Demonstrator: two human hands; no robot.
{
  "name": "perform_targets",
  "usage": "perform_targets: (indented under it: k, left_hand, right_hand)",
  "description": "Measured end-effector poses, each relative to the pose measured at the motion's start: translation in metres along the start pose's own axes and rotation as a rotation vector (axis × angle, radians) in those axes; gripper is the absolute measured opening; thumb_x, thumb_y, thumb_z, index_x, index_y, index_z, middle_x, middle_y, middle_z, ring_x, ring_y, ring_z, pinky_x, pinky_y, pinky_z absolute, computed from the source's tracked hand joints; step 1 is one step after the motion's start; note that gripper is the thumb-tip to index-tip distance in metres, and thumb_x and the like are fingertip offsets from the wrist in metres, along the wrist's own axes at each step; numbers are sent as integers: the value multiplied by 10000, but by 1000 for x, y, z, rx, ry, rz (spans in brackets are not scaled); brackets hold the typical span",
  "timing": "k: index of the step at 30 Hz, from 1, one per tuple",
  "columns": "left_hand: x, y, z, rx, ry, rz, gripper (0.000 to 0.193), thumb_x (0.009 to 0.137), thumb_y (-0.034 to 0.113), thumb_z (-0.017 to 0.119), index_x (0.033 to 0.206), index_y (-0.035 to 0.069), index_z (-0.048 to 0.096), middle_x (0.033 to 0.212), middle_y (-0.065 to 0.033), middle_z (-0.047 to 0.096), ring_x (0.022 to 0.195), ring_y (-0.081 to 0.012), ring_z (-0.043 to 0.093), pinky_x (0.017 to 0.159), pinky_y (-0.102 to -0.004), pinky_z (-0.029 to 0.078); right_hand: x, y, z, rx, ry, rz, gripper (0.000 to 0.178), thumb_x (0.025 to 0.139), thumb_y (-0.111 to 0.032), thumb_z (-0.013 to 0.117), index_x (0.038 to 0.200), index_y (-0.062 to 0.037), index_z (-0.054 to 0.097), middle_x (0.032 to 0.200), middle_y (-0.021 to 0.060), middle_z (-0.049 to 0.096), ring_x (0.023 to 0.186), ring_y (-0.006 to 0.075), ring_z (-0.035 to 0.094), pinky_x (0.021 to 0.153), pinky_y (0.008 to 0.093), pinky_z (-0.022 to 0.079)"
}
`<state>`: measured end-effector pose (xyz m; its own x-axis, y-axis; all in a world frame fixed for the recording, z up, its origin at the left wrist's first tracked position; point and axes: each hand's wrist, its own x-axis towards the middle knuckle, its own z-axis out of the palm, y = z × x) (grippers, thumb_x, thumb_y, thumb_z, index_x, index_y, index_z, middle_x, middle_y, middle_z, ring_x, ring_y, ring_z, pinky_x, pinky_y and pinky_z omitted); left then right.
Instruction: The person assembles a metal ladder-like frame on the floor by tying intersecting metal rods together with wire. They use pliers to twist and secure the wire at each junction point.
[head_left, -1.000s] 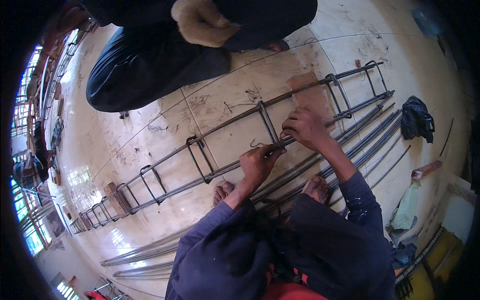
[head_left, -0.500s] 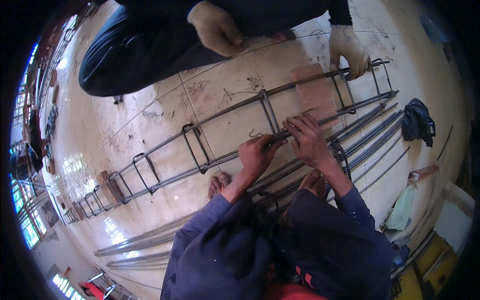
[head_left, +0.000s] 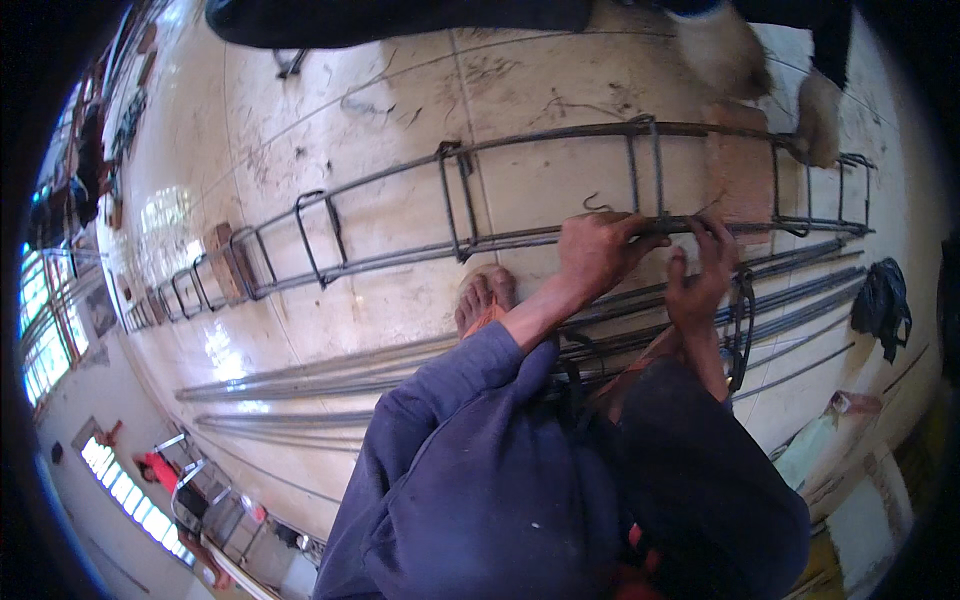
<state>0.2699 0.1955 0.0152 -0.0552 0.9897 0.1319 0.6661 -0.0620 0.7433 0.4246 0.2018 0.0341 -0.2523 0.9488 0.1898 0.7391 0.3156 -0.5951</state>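
A long rebar cage (head_left: 385, 257) of dark bars tied with rectangular stirrups runs across the tiled floor before me. My left hand (head_left: 605, 250) is closed at its near bar, thumb and fingers pinched along the steel. Just beside it, my right hand (head_left: 705, 275) reaches up to the same bar, with bent fingertips touching it and the thumb held apart. A thin wire end (head_left: 716, 203) sticks up by the right fingers. Above my left hand shows a small curled wire hook (head_left: 597, 202); whether I hold it is hidden.
A co-worker's blurred gloved hand (head_left: 818, 120) is at the cage's far right. A brick-coloured slab (head_left: 738, 180) and a block (head_left: 228, 265) lie under the cage. Loose rebars (head_left: 320, 378) lie near my feet. A black plastic bag (head_left: 882, 308) sits right; another person (head_left: 165, 475) is far left.
My view has swung, so the cage appears higher and further right. My right thumb has drawn away from the bar. The co-worker's hands have shifted; my left hand stays at the bar.
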Motion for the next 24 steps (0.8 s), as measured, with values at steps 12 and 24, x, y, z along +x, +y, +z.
perform_targets:
  k: [12,24]
  left_hand:
    - [-5,-1,-1,-18,64,87,144,705,262,689,786,148,654,625,-24,608,546,-183,589,474,-312,455]
    - [-14,-13,7,-10,103,213,242,664,199,688,895,156,634,815,3,656,619,-147,612,534,-272,476]
  right_hand:
    - [-21,17,35,-35,-72,-36,438,891,-137,389,1312,-17,378,1375,187,345,1278,387,283,1035,507,195]
    - [-26,25,35,-95,107,-146,141,753,-95,627,874,-24,635,770,81,587,762,264,527,855,439,382]
